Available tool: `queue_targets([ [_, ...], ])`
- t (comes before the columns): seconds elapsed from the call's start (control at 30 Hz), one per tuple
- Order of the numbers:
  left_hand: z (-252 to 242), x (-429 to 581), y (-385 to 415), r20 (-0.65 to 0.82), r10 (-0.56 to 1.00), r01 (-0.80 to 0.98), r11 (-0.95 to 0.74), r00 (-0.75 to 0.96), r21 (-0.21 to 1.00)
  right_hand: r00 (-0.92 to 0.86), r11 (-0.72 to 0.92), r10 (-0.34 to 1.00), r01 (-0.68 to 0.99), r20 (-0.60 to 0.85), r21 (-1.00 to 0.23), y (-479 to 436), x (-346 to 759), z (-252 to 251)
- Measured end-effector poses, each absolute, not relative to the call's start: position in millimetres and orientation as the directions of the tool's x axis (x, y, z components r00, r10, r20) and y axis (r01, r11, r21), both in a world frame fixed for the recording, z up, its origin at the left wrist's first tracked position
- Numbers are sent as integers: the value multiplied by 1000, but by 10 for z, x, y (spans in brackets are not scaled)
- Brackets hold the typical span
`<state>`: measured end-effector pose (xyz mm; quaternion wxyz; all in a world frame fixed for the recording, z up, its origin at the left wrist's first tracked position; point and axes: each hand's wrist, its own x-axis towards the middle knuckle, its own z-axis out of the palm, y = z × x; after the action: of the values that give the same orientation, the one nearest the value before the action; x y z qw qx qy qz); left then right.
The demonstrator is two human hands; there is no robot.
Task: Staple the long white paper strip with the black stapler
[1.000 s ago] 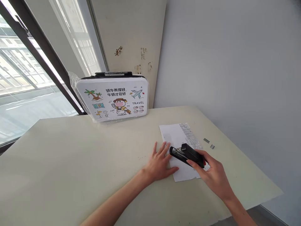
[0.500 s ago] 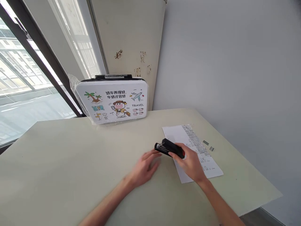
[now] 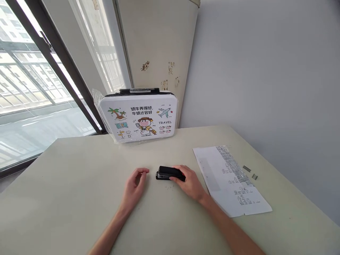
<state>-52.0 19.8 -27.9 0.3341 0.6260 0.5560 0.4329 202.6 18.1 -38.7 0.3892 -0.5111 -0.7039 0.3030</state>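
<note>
A black stapler lies low over the pale tabletop, its nose pointing left. Around its rear end my right hand is closed, thumb on the near side and fingers over the top. My left hand rests on the table a short way left of the stapler, apart from it. Its fingers curl round to meet the thumb tip, and whatever may be between them is too small to make out. Tiny staple-like bits are scattered just in front of the stapler.
Printed paper lies to the right. Beyond it are two small grey staple strips, one farther back and another nearer. A white cartoon suitcase in clear plastic stands at the table's back edge, near the window.
My right hand has brought the stapler left off the paper and down toward the tabletop. My left hand has drawn away leftward, its fingers now curled to the thumb. The view has shifted slightly.
</note>
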Motion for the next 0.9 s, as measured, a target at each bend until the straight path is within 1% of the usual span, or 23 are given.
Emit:
queue_targets([
  [0.07,-280,-497,187,164,986,407,-150,1,901,-161,267,963,417,218,-869,152,2042,-400],
  [0.17,-252,-473,167,146,989,404,-121,-33,907,-71,208,978,360,195,-909,127,2042,-424],
  [0.27,-228,-468,152,138,987,401,-91,-88,912,-11,170,984,361,178,-917,128,2016,-453],
  [0.43,-230,-504,139,150,966,411,-51,-212,910,26,114,991,369,133,-922,134,2007,-481],
  [0.57,-220,-552,136,135,941,387,-4,-311,922,18,126,990,370,143,-920,121,2003,-476],
  [0.7,-212,-603,150,138,918,349,0,-371,937,14,145,987,372,161,-917,107,1986,-444],
  [0.8,-219,-630,167,115,919,330,18,-378,944,5,149,987,380,163,-913,95,1982,-410],
  [0.9,-231,-638,179,95,935,304,15,-342,953,-69,193,981,439,181,-877,90,1987,-394],
])
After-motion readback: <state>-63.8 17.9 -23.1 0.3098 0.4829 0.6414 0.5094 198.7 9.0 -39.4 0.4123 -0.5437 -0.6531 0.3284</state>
